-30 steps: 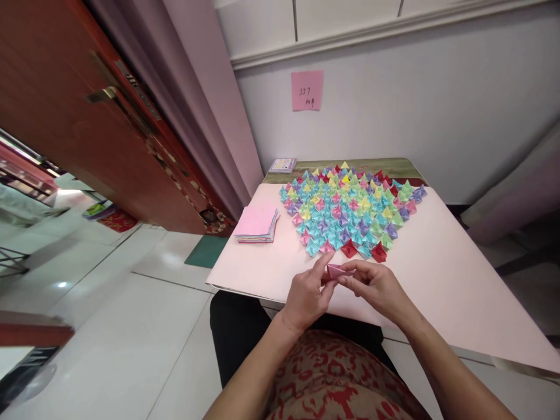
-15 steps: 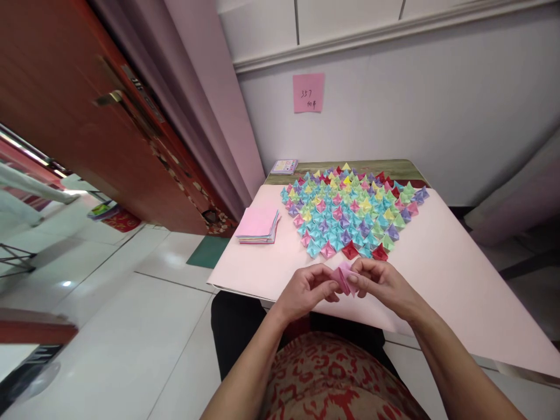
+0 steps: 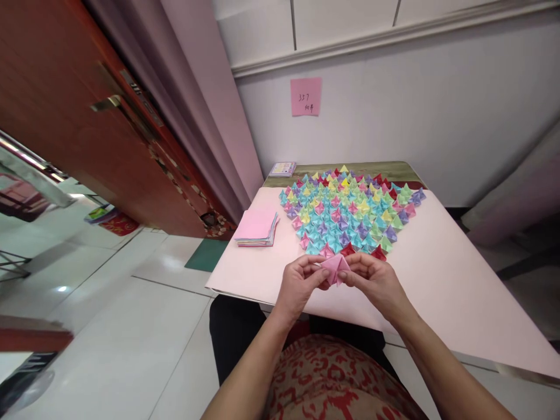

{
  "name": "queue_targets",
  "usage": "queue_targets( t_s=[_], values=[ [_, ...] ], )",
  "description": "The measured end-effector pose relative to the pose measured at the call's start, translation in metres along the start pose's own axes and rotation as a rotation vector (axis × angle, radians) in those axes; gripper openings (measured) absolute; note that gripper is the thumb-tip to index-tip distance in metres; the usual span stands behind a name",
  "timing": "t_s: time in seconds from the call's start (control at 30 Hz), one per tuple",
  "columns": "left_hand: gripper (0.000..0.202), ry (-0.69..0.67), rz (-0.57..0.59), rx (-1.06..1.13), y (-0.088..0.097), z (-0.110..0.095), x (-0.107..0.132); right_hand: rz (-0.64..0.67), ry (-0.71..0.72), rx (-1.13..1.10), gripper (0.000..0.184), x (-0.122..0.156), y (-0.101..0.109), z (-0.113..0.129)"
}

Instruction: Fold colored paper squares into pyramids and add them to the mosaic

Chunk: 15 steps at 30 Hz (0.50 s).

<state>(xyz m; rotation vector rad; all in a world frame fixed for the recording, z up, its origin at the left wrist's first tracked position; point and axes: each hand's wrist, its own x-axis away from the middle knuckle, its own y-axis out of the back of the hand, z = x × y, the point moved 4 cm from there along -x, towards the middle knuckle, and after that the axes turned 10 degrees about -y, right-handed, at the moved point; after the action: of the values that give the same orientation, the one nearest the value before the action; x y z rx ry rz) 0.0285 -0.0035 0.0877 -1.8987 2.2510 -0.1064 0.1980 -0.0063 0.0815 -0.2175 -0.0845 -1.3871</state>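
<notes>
A small folded piece of pink origami paper [image 3: 335, 268] is held between my two hands above the table's front edge. My left hand [image 3: 301, 281] pinches its left side, thumb in front and fingers behind. On its right side, my right hand [image 3: 370, 281] grips it the same way. Just beyond my fingertips lie many pointed folded paper pieces [image 3: 345, 213] in blue, green, yellow, pink, purple and red, set close together. A stack of square paper sheets [image 3: 256, 226] with a pink one on top sits to the left of them.
The pale pink table cover [image 3: 446, 274] reaches toward the right. A small printed pack [image 3: 282, 169] lies at the back left corner. A pink note [image 3: 305, 97] sticks to the wall, and a reddish-brown door [image 3: 144, 140] stands at left.
The pink paper has turned so a wider, flatter face now shows. Both hands have moved slightly up and left with it, and the fingers have shifted their grip.
</notes>
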Motion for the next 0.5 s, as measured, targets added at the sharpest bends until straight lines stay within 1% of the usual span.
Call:
queue_targets(
  t_s=[0.1, 0.23, 0.3, 0.4, 0.5],
  values=[
    [0.029, 0.009, -0.012, -0.042, 0.000, 0.002, -0.001, 0.013, 0.014, 0.003, 0.030, 0.000, -0.002, -0.001],
    [0.028, -0.070, -0.048, -0.144, 0.001, 0.000, -0.001, 0.039, 0.028, 0.066, 0.030, -0.001, -0.007, 0.000],
    [0.031, -0.018, -0.060, -0.095, -0.002, 0.001, 0.000, -0.010, 0.032, 0.091, 0.032, -0.002, -0.006, -0.002],
    [0.040, 0.135, -0.055, 0.008, -0.009, 0.005, 0.005, -0.091, 0.045, 0.095, 0.033, -0.004, -0.005, -0.005],
    [0.047, 0.190, -0.052, 0.040, -0.013, 0.007, 0.007, -0.111, 0.089, 0.117, 0.028, -0.003, -0.007, -0.006]
  ],
)
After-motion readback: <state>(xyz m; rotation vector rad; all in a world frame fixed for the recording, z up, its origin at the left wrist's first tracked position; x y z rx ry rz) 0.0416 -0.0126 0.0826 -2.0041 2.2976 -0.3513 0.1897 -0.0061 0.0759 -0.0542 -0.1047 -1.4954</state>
